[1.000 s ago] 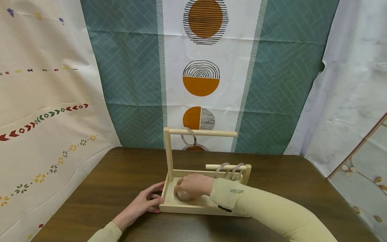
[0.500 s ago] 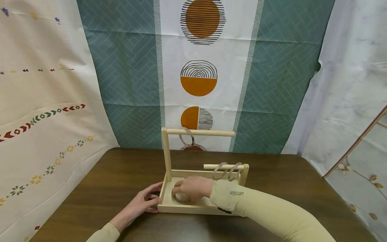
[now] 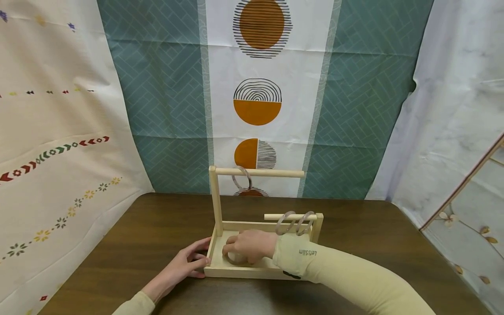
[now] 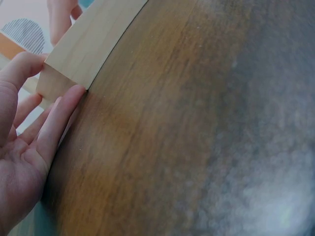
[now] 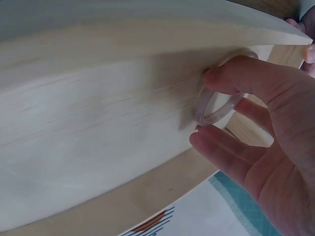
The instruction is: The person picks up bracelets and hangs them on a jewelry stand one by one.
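My right hand [image 3: 252,246] reaches down into a pale wooden tray stand [image 3: 252,274] and pinches a translucent pinkish bangle [image 5: 202,112] between thumb and fingers. In the right wrist view this bangle leans on edge against the tray floor; part of it is hidden by the thumb. My left hand [image 3: 182,264] rests against the tray's left end, its fingertips touching the front corner. From the upper bar [image 3: 275,173] hangs one similar bangle [image 3: 250,178]. Two more bangles [image 3: 278,225] hang on the lower bar [image 3: 270,217] at the right, behind my right wrist.
The stand sits on a dark brown wooden table [image 3: 157,227]. A left post [image 3: 216,201] rises to the upper bar, and a shorter right post [image 3: 317,227] carries the lower one. Patterned cloth [image 3: 169,109] hangs behind the table.
The view shifts slightly, so the whole scene moves a little left. My right hand stays in the tray with the bangle, its fingers slightly shifted. My left hand keeps its place.
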Action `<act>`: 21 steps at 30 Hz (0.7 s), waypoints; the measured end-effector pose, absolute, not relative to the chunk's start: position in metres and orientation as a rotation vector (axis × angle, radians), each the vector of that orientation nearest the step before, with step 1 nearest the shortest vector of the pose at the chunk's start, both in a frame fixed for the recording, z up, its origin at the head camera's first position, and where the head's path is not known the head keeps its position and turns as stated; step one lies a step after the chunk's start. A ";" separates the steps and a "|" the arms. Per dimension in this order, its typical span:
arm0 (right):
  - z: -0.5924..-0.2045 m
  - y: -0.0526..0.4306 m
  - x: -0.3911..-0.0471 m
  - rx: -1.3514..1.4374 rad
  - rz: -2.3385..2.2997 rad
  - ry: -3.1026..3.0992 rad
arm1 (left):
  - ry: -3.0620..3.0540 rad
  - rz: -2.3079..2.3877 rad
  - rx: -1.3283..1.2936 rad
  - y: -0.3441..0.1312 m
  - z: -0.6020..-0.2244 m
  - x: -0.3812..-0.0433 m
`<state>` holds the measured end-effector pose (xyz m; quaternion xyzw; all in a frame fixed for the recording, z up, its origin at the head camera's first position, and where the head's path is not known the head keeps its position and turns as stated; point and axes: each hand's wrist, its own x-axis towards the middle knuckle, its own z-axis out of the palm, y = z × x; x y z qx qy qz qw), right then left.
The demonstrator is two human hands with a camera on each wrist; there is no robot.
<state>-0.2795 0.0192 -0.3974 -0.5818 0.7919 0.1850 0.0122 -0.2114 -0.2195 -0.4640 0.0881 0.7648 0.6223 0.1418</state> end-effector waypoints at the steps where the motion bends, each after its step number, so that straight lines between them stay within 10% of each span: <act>1: -0.397 0.019 -0.279 -1.813 0.576 2.469 | 2.206 1.797 0.255 -0.220 -0.464 -0.211; 21: -0.400 0.019 -0.279 -1.835 0.578 2.501 | 2.205 1.786 0.250 -0.219 -0.462 -0.211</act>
